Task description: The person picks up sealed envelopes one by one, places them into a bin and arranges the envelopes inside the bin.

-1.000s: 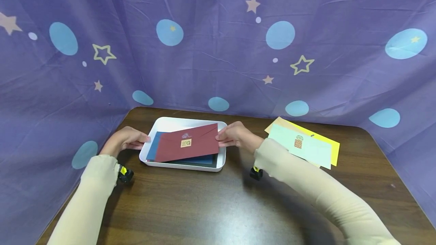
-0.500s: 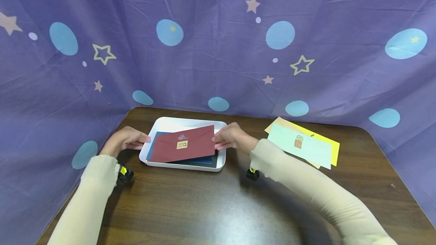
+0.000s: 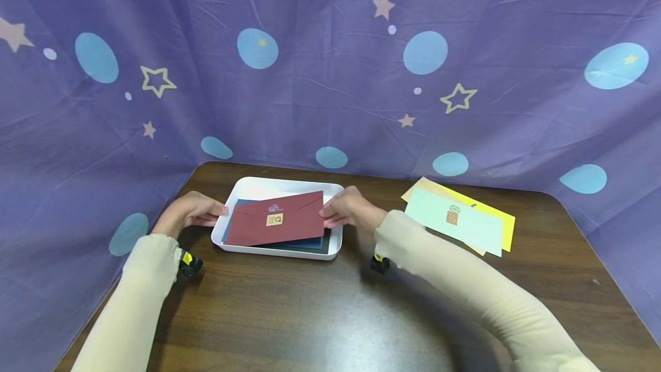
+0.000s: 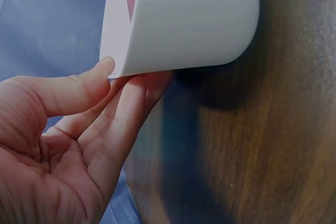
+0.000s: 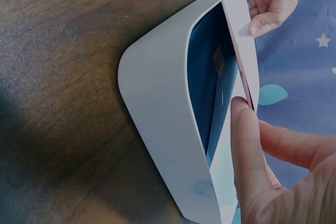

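Right grip [image 3: 350, 208] pinches the maroon envelope [image 3: 296, 218], now further left — nearer the tray wall [image 4: 194, 22] the left grip [image 3: 197, 210] pinches.

1. You see a dark red envelope [image 3: 299, 223] with a cream stamp [image 3: 274, 219] and a pale bluish postmark [image 3: 275, 208].
2. Your tray [image 3: 268, 186] is plain white, the envelope [image 3: 310, 243] under the red one blue.
3. You have a pale mint envelope [image 3: 480, 231] with an orange-patterned stamp [image 3: 451, 218], a bright yellow envelope [image 3: 508, 231] and a tan one [image 3: 426, 184].
4. Your sleeves [image 3: 444, 266] are cream.
5. You face brown wood grain on the table [image 3: 268, 314] and a purple curtain [image 3: 320, 102] printed with light-blue ovals, pinkish stars and yellow star outlines.
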{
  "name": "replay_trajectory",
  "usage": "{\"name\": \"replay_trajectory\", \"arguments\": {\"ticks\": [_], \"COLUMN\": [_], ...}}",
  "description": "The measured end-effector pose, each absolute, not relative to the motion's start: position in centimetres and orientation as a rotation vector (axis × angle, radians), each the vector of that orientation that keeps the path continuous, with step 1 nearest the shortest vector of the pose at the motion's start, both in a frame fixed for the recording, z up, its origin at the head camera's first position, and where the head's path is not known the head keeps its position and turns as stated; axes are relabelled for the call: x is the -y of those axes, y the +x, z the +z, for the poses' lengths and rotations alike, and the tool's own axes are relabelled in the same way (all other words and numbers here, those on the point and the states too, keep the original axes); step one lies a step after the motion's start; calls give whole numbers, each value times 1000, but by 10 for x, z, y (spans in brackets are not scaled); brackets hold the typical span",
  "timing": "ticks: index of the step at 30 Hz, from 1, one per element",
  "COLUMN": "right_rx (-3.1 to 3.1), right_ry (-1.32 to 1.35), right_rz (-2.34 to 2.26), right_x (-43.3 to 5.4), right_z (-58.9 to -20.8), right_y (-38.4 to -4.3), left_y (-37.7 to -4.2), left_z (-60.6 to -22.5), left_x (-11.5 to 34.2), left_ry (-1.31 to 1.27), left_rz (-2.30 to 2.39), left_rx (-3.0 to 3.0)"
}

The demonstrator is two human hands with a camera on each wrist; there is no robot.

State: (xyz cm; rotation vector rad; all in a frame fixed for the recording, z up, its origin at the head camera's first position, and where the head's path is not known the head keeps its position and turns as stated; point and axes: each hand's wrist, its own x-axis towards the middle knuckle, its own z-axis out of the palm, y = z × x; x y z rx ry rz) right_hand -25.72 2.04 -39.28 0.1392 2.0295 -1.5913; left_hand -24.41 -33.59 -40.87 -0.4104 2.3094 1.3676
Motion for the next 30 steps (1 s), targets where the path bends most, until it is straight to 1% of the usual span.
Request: {"name": "replay_trajectory", "arguments": {"ticks": [18, 30], "right_rx": [-2115, -2192], "right_ry": [132, 93], "right_rz": [-1577, -1494], "right_x": [-18, -17], "right_z": [-395, -398], "right_y": [-267, -262], "left_y": [-244, -244], "left_z": [-408, -408], "left_x": [335, 336], "left_ry": [-409, -406], "left_rz": [1345, 1360], "left_rx": [-2328, -2320]}}
